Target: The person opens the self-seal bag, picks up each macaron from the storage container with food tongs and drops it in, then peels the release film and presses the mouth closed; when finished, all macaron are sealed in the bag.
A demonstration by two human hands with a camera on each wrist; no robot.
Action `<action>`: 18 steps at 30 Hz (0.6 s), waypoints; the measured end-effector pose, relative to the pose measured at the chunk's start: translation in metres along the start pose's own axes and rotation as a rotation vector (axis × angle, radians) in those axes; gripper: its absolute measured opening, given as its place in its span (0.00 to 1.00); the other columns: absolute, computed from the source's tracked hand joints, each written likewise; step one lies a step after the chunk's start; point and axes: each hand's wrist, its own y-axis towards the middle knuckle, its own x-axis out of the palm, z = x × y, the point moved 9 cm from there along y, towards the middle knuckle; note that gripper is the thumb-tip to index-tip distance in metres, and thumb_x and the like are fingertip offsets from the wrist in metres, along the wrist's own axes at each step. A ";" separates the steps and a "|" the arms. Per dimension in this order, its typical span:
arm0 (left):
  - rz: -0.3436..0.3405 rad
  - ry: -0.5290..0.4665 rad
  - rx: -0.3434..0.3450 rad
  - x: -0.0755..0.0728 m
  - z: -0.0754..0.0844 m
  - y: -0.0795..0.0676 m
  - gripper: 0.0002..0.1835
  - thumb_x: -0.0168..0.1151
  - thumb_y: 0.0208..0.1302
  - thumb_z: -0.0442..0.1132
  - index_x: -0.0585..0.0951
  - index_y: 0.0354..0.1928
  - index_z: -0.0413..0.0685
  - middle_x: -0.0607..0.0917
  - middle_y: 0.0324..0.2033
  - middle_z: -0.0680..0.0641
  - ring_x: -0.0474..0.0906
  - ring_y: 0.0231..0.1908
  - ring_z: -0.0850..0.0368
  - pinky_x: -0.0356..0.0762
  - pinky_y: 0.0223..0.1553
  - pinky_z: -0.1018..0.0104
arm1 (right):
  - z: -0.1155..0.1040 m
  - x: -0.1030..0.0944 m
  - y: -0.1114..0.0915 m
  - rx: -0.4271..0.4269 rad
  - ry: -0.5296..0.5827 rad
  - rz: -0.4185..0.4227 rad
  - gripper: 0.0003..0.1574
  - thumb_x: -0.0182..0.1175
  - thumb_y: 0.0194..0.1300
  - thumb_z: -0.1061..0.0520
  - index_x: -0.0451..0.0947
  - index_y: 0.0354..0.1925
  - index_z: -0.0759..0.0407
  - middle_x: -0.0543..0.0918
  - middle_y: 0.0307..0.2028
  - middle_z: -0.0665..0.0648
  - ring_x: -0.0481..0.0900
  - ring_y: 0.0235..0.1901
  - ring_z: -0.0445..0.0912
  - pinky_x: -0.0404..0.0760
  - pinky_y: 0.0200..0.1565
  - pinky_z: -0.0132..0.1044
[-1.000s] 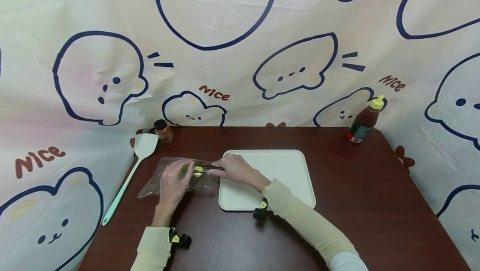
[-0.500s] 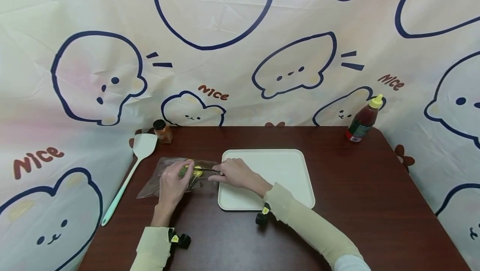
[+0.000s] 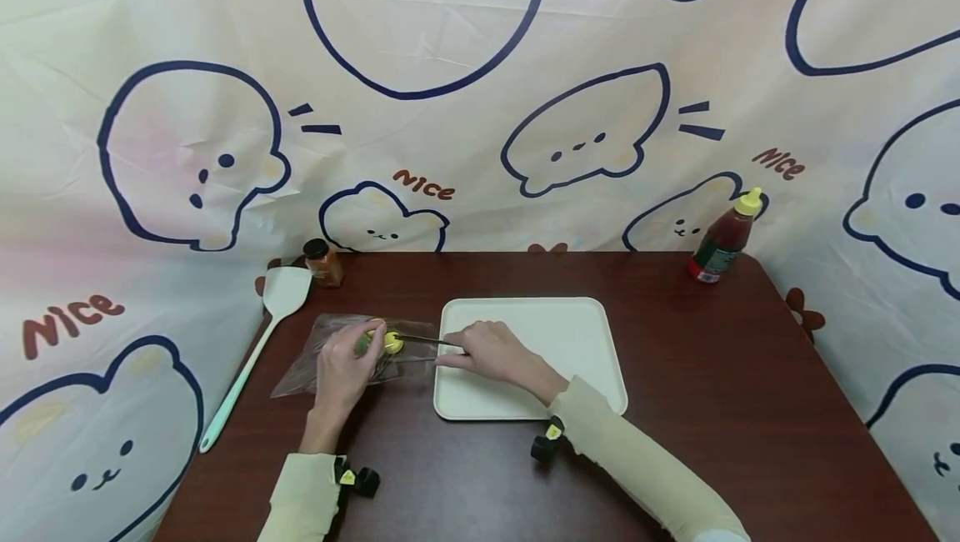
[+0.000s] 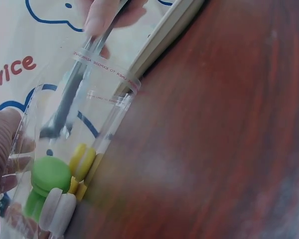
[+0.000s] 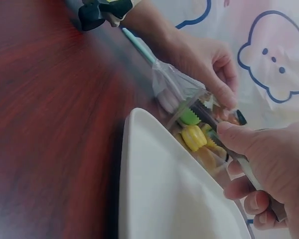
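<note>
A clear plastic bag (image 3: 303,354) holds several macarons: a green macaron (image 4: 51,173), a white macaron (image 4: 57,209) and yellow ones (image 5: 193,138). My left hand (image 3: 347,371) grips the bag, thumb and fingers near its contents. My right hand (image 3: 495,356), above the tray's left side, holds metal tongs (image 5: 246,169) between thumb and fingers. In the left wrist view their arms reach through the bag's mouth, which has a red-printed strip, and the tips show inside, apart from the macarons. The head view shows the two arms spread.
A white rectangular tray (image 3: 555,342) lies right of the bag on the dark brown table (image 3: 465,484). At the back left are a pale-headed spatula (image 3: 285,290) and a black-capped spice jar (image 3: 324,265). A yellow-topped sauce bottle (image 3: 722,246) stands back right.
My right hand has drawn to the right over the tray, pulling the tongs partly back from the bag. The left hand keeps its hold on the bag in nearly the same spot.
</note>
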 end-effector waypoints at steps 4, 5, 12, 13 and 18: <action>-0.010 0.004 -0.016 0.003 -0.002 -0.001 0.06 0.74 0.64 0.33 0.91 0.42 0.41 0.92 0.38 0.40 0.88 0.38 0.41 0.82 0.43 0.41 | 0.007 -0.006 -0.022 0.028 0.031 0.017 0.28 0.56 0.76 0.32 0.72 0.25 0.46 0.60 0.16 0.39 0.59 0.17 0.34 0.57 0.19 0.30; -0.012 0.006 -0.020 0.003 -0.002 -0.002 0.06 0.74 0.64 0.33 0.91 0.42 0.41 0.92 0.38 0.40 0.88 0.38 0.41 0.82 0.43 0.41 | 0.009 -0.007 -0.027 0.034 0.038 0.022 0.28 0.55 0.77 0.32 0.71 0.25 0.45 0.60 0.16 0.39 0.59 0.17 0.34 0.57 0.19 0.30; -0.021 0.003 -0.036 0.003 -0.003 -0.001 0.07 0.75 0.63 0.32 0.91 0.42 0.40 0.92 0.38 0.39 0.88 0.38 0.40 0.83 0.43 0.41 | 0.029 -0.023 -0.072 0.126 0.081 0.066 0.23 0.58 0.77 0.35 0.74 0.29 0.46 0.59 0.17 0.39 0.60 0.20 0.35 0.61 0.23 0.30; -0.022 0.004 -0.037 0.003 -0.002 -0.001 0.07 0.75 0.63 0.32 0.91 0.42 0.40 0.92 0.38 0.39 0.88 0.38 0.40 0.83 0.43 0.41 | 0.033 -0.026 -0.078 0.148 0.081 0.072 0.22 0.59 0.76 0.36 0.75 0.30 0.46 0.60 0.17 0.39 0.61 0.20 0.35 0.62 0.24 0.30; -0.013 0.000 -0.021 0.001 -0.001 0.000 0.06 0.75 0.63 0.32 0.90 0.42 0.40 0.92 0.37 0.39 0.88 0.38 0.40 0.83 0.42 0.41 | 0.055 -0.040 -0.115 0.281 0.084 0.089 0.20 0.58 0.78 0.37 0.75 0.31 0.46 0.62 0.18 0.40 0.63 0.21 0.37 0.65 0.26 0.32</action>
